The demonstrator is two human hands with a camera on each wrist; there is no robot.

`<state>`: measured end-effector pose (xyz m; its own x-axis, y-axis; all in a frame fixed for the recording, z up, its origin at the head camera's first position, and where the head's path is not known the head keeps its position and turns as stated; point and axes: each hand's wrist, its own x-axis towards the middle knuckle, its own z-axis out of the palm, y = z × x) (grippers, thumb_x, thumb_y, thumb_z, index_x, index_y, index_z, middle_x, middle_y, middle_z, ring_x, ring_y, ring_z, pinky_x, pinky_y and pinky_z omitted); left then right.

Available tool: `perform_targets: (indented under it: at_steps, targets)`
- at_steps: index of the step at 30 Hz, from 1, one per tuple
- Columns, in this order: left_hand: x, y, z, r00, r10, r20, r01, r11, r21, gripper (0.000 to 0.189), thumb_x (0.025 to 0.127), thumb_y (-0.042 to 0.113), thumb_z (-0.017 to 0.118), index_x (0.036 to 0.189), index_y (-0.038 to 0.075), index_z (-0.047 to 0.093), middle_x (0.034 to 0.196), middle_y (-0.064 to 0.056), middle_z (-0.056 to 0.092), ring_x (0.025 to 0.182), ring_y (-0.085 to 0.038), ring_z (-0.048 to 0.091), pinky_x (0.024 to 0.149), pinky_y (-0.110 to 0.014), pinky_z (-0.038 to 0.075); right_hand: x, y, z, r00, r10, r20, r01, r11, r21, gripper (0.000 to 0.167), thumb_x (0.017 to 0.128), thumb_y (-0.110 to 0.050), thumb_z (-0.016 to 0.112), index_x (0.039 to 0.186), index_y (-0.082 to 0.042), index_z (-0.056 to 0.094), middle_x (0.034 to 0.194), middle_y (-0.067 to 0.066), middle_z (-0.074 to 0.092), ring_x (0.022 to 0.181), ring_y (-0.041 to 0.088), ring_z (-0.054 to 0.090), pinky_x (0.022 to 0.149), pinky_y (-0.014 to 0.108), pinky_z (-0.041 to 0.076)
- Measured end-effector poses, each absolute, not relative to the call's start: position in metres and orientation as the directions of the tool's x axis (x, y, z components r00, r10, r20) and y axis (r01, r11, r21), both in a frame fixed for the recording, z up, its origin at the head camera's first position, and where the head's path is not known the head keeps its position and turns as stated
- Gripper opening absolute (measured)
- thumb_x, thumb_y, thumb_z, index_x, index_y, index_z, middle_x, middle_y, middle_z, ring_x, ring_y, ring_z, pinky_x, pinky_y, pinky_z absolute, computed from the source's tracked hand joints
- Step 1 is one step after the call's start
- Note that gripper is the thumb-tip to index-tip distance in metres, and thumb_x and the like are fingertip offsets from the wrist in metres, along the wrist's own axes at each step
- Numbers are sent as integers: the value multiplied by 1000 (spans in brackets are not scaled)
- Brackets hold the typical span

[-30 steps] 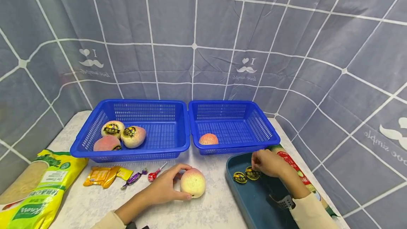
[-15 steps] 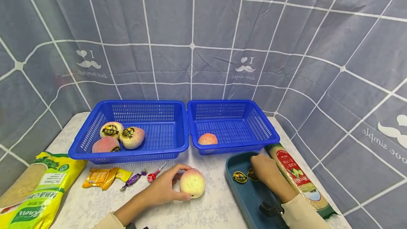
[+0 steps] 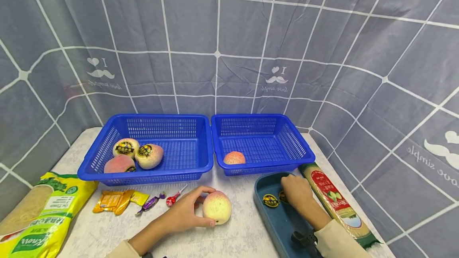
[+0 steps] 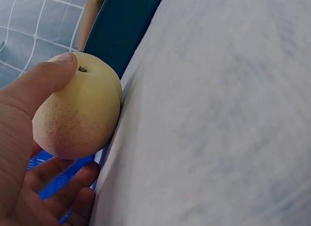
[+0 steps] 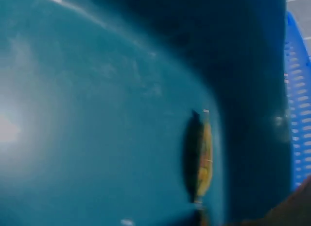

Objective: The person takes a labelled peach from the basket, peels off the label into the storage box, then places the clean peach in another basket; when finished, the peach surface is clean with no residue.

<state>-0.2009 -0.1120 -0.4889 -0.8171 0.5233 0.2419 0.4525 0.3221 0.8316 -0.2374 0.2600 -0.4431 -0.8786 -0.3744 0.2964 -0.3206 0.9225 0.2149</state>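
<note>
Your head camera looks forward and down over the table, taking in the two baskets and the curtain behind them. Your left wrist camera, turned sideways, sits close to the peach, which the head view shares. Your right wrist camera looks closely into the tray, visible in all three views.
</note>
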Motion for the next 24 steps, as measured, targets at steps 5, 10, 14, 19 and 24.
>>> perform_targets:
  at_steps: [5, 10, 14, 19, 24]
  targets:
    - [-200, -112, -489, -810, 534, 244, 456, 312, 833, 73, 75, 42, 90, 136, 23, 54, 124, 1, 62, 108, -19, 64, 87, -34, 55, -243, 272, -419, -811, -517, 274, -542, 840, -16, 24, 84, -11, 79, 67, -18, 63, 62, -9, 56, 53, 11, 53, 44, 32, 46]
    - [-200, -111, -488, -809, 533, 248, 461, 311, 831, 73, 75, 42, 90, 136, 24, 54, 124, 2, 63, 107, -17, 63, 87, -34, 55, -262, 306, -384, -776, -483, 406, -625, 677, -390, 17, 91, -10, 76, 108, -8, 72, 92, 0, 71, 76, 16, 64, 62, 30, 53]
    - [-201, -111, -487, -808, 529, 258, 468, 312, 827, 73, 75, 42, 90, 135, 23, 54, 123, 1, 63, 106, -17, 63, 86, -34, 55, -283, 341, -378, -853, -345, 391, -513, 692, -508, 57, 94, -12, 74, 144, -3, 50, 135, 25, 56, 116, 44, 55, 88, 56, 53]
    - [-202, -111, -488, -809, 529, 256, 465, 309, 830, 73, 75, 42, 90, 135, 23, 54, 122, 3, 63, 105, -15, 63, 85, -33, 54, -300, 372, -406, -893, -305, 332, -447, 690, -569, 67, 91, -10, 76, 147, 5, 43, 149, 33, 39, 129, 55, 40, 94, 72, 41]
    - [-201, -111, -489, -810, 531, 250, 456, 303, 837, 73, 75, 42, 90, 136, 22, 54, 123, 4, 63, 106, -15, 63, 84, -33, 54, -298, 380, -418, -920, -254, 298, -389, 677, -625, 57, 96, -12, 72, 144, 6, 48, 152, 31, 37, 124, 54, 47, 90, 58, 52]
